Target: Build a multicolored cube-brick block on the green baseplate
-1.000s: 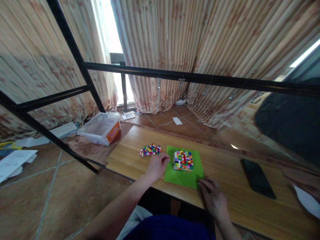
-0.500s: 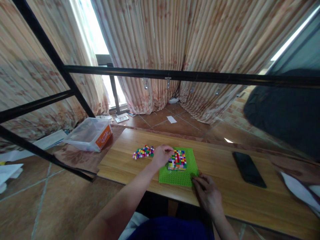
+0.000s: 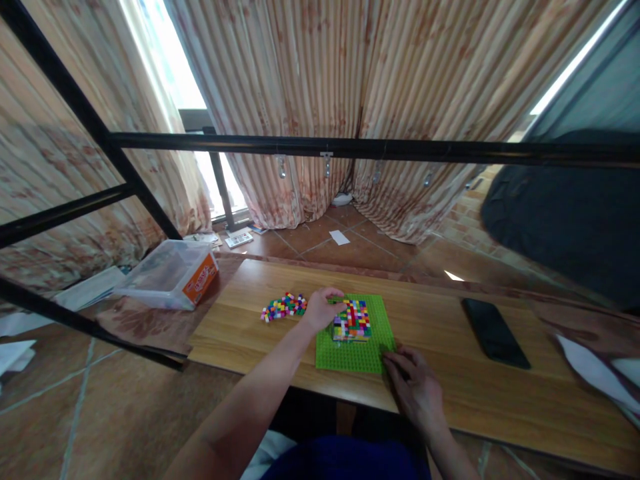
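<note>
A block of small multicoloured toy bricks [image 3: 354,322] stands on a green studded baseplate [image 3: 350,357] on the wooden table. My left hand [image 3: 320,312] reaches over the block's back left corner, thumb and index finger a little apart; no brick shows between them. The fingertips partly cover that corner, and I cannot tell whether they touch it. My right hand [image 3: 415,383] grips the baseplate's near right corner, its fingers curled at the edge. Left of my left hand lies a loose pile of small coloured bricks [image 3: 284,307].
A black phone [image 3: 495,332] lies on the table [image 3: 430,320] at the right, with white paper [image 3: 595,373] beyond it. A clear plastic box [image 3: 170,273] with an orange label stands on the floor at the left. A black metal bar [image 3: 300,143] crosses above the table's far side.
My left hand moved right from beside the block to over its back left corner, and its fingers have since parted slightly. My right hand stays at the baseplate corner. The view has shifted right.
</note>
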`<state>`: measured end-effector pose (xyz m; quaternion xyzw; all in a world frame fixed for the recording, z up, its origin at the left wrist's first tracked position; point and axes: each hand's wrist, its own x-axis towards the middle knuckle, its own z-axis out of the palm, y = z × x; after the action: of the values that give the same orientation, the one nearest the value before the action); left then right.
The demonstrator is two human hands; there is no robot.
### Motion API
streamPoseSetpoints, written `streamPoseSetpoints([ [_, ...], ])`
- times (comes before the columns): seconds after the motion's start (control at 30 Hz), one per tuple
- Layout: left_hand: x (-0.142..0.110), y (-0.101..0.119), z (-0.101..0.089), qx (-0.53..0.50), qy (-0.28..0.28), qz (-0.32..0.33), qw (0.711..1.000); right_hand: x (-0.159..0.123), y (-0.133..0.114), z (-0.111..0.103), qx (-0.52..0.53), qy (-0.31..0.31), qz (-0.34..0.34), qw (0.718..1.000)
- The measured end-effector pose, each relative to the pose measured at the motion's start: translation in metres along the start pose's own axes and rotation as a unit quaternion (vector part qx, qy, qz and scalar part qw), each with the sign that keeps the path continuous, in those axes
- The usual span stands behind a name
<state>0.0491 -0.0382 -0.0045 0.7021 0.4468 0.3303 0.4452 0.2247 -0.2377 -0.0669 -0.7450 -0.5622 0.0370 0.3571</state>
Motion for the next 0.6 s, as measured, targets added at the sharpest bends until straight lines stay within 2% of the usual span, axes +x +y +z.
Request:
streamPoseSetpoints([
  [0.17,0.004,0.002,-0.001,-0.03,-0.067,-0.058,0.996,0.0,-0.001,-0.001,0.006,-0.006,0.001,1.0],
  [0.6,0.017,0.001,-0.002,-0.053,-0.118,-0.113,0.985,0.0,-0.003,-0.001,0.008,-0.001,0.005,1.0],
])
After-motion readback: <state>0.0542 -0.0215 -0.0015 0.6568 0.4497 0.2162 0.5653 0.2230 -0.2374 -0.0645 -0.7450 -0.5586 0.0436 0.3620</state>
